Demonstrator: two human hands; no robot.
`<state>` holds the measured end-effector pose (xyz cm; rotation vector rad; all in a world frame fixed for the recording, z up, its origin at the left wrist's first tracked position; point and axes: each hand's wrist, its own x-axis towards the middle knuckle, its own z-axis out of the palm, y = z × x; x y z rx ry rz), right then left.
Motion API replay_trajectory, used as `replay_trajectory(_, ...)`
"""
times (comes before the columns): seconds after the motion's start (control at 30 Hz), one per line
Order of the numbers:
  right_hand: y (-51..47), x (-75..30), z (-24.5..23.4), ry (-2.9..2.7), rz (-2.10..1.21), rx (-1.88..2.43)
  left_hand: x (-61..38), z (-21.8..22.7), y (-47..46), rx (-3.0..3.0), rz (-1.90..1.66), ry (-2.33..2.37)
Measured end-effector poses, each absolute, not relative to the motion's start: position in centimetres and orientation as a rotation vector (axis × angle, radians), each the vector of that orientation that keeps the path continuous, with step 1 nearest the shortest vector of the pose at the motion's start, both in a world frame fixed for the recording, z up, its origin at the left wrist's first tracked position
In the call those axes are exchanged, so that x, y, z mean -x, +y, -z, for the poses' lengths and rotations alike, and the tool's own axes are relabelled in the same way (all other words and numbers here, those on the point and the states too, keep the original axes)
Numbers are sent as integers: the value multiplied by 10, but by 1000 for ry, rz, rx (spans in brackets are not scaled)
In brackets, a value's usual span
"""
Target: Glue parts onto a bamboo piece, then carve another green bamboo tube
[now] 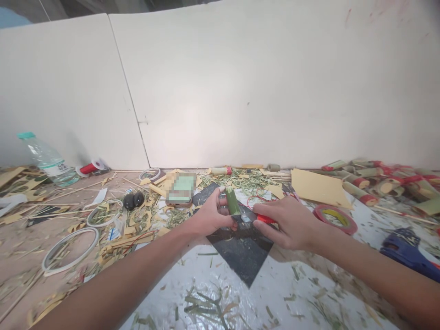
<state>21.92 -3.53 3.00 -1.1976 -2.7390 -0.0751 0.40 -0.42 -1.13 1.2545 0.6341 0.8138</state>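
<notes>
My left hand (213,211) is closed around a short green bamboo piece (233,201), its fingers curled at the near side. A small red object (266,219) is pinched between the thumb and fingers of my right hand (288,222), just to the right of the bamboo; its exact kind is partly hidden. Thin red thread or wire (253,200) loops behind it. Both hands are low over a dark square mat (245,259), which lies cornerwise on a white sheet strewn with green shavings.
Red-ended bamboo pieces (385,185) are piled at right, near a tape roll (335,220), yellow card (319,188) and a dark blue tool (409,250). A phone (181,189), white rings (71,250), a red spool (90,168) and a bottle (51,162) lie left. A white wall (261,91) stands behind.
</notes>
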Motion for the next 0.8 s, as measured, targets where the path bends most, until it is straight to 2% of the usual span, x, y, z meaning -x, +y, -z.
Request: replay_trajectory(0.8,-33,-220,-20,-2689,168,1209,-4,7,-6,-1253,-818,645)
